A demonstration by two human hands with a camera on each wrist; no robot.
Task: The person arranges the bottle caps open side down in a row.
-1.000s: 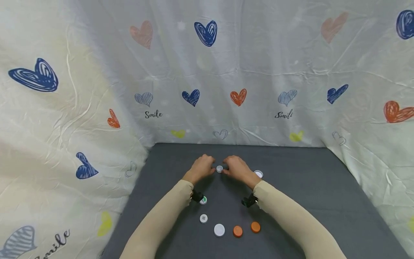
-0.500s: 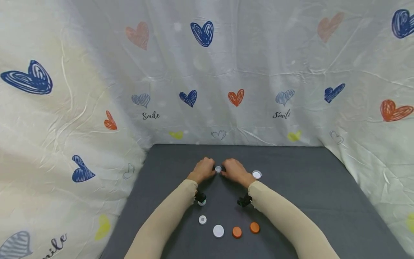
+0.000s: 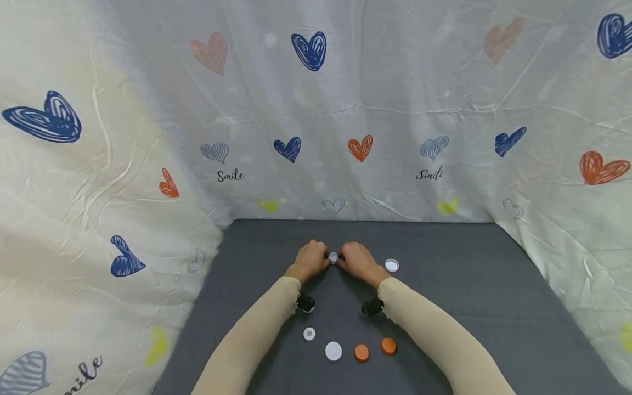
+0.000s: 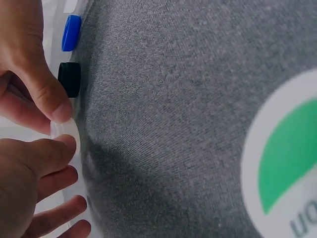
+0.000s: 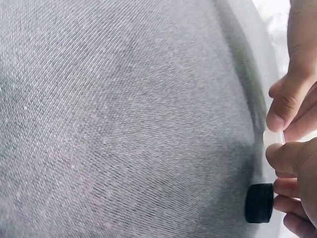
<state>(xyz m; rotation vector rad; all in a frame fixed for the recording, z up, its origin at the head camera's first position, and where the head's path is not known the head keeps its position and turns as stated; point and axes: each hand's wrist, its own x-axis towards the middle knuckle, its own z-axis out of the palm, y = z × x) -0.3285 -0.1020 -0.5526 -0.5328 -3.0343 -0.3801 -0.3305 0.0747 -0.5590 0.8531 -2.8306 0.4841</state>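
A small whitish, translucent cap (image 3: 333,257) is between my two hands near the far part of the grey table. My left hand (image 3: 310,259) pinches it from the left, with the thumb (image 4: 62,145) bent over its rim. From the other side my right hand (image 3: 357,260) grips the same cap, its thumb tip (image 5: 277,120) close to the left one... the left wrist view shows this cap (image 4: 68,129) standing between both thumbs. A black cap (image 5: 259,203) stands close by the right hand's fingers. Beyond it is a blue cap (image 4: 72,33). The right hand hides both in the head view.
A pale lined cap (image 3: 391,265) lies right of the right hand. Nearer are a small white cap (image 3: 309,334), a larger white cap (image 3: 333,351) and two orange caps (image 3: 361,353). A green-and-white cap (image 4: 292,153) lies under the left wrist. A heart-print curtain (image 3: 336,126) hangs behind.
Both hands have closed in on the whitish cap from either side, fingers now on it. Over the last half second they have barely moved. The head view has shifted slightly.
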